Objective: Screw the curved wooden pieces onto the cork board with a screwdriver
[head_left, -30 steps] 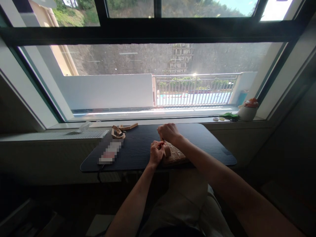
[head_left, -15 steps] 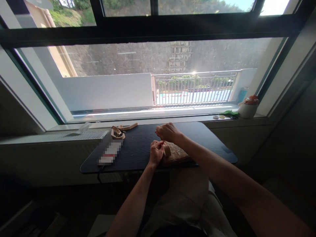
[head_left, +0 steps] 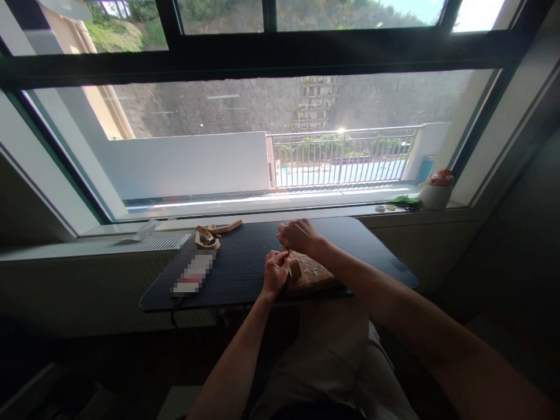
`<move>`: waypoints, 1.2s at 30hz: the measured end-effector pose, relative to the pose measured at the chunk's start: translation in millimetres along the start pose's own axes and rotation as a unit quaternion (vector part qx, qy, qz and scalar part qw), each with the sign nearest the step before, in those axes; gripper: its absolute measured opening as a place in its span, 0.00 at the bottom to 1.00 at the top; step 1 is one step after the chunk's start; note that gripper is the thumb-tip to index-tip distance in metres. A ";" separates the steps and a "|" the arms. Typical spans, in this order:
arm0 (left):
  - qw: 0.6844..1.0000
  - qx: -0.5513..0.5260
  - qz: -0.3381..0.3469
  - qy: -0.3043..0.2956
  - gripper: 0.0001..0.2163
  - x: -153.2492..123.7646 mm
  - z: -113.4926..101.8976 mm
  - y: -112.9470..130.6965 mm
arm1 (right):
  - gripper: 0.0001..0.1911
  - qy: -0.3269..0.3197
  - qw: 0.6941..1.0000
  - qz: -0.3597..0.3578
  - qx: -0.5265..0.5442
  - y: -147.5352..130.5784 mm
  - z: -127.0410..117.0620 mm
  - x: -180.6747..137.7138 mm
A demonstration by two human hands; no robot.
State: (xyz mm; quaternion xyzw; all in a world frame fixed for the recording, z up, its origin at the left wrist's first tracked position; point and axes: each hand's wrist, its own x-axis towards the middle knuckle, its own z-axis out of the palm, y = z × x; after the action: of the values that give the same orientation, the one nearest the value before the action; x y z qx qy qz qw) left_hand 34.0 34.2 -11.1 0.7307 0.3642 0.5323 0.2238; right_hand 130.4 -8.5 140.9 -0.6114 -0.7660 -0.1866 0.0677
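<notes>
A dark tabletop [head_left: 245, 256] with fine wood grain and rounded corners spreads beneath both hands and past them on either side. Under the right hand [head_left: 300, 234] and its forearm, just right of the left hand [head_left: 275, 271], lies a thick brown board [head_left: 321, 283], its upper face dotted with pale flecks [head_left: 312, 269]. A curved tan piece [head_left: 296, 269] sits beside the left hand's fingers, at the board's left end — resting there or merely held, I cannot tell. Well left of the left hand lies an oblong item [head_left: 195, 274], blurred into blocks; beyond it are a looped tan strap [head_left: 207, 245] and a straighter tan strip [head_left: 230, 226].
</notes>
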 end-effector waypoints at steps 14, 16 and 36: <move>0.999 -0.029 -0.025 0.005 0.06 -0.6 -0.8 3.3 | 0.16 0.015 0.997 0.077 0.001 1.8 15.3 1.8; 0.999 -0.039 -0.028 0.007 0.06 -0.7 -0.5 2.7 | 0.16 0.016 0.997 0.078 -0.001 0.5 14.7 0.5; 0.999 -0.031 -0.011 0.007 0.06 -1.2 -0.3 1.8 | 0.14 -0.018 0.999 0.039 -0.021 5.0 2.0 3.7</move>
State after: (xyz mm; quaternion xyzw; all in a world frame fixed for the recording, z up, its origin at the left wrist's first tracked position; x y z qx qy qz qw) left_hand 34.0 32.1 -10.4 0.7154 0.3576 0.5460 0.2495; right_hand 134.6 -3.5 141.3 -0.6455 -0.7386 -0.1886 0.0484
